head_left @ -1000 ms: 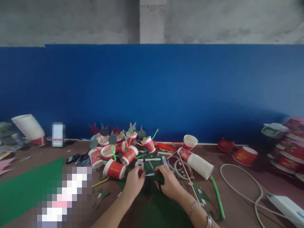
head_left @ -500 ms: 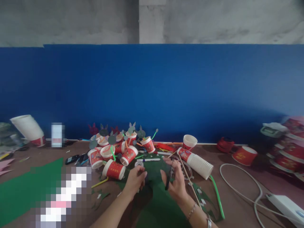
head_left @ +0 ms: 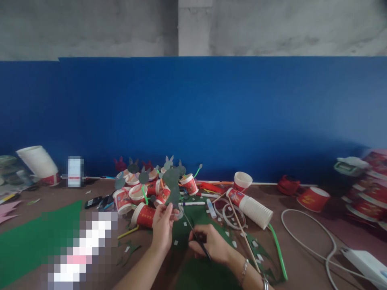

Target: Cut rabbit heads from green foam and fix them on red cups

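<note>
- My left hand (head_left: 161, 225) is closed in a pinch on a dark green cutout (head_left: 172, 183) and holds it upright, just above the fingers.
- My right hand (head_left: 208, 245) is curled shut around the scissors (head_left: 196, 235); the blades slant up and to the left, toward the lower edge of the cutout, tips close to the left thumb.
- I judge the step in hand to be trimming that shape: the piece is lifted clear of the counter (head_left: 302, 249) and presented to the blades.
- The next move calls, I think, for bringing blade and edge together with the left fingers kept clear of the tips.
- Under both hands lies a green felt sheet (head_left: 193, 225) dotted with pale scraps.
- Just beyond the left hand is a heap of red paper cups (head_left: 145, 197) carrying similar shapes on sticks.
- Beyond the right hand a marker (head_left: 193, 204) and tape rings (head_left: 229, 211) lie near a tipped cup stack (head_left: 250, 207).
- Well off to the right, a white cable (head_left: 305, 237) loops across the counter.
</note>
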Action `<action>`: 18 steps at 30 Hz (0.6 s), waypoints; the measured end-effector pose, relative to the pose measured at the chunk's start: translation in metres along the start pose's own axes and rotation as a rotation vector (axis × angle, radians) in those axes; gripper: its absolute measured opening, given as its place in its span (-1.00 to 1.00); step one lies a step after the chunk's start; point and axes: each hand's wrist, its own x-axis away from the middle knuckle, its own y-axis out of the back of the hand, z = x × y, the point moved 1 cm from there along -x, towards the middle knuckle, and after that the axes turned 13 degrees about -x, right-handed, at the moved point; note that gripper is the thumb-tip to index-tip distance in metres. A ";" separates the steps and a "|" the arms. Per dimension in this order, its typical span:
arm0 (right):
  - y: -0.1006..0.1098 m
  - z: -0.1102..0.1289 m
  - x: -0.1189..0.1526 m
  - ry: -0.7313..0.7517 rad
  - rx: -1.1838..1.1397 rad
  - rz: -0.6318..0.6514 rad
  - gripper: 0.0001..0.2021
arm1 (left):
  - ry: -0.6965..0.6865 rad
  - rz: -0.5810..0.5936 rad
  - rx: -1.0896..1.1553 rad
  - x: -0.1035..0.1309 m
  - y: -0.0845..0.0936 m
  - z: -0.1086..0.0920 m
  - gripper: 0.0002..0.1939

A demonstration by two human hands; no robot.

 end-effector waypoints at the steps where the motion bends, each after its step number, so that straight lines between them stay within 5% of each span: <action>1: -0.001 0.000 0.000 -0.049 -0.046 0.039 -0.89 | 0.005 -0.008 0.026 0.000 0.000 0.000 -0.53; 6: -0.004 -0.004 -0.002 -0.129 -0.113 0.029 -0.83 | 0.029 0.001 0.056 0.000 -0.001 -0.001 -0.54; 18: -0.015 -0.006 -0.009 -0.007 -0.305 -0.095 -0.66 | 0.082 0.144 -0.056 0.012 -0.005 0.011 -0.62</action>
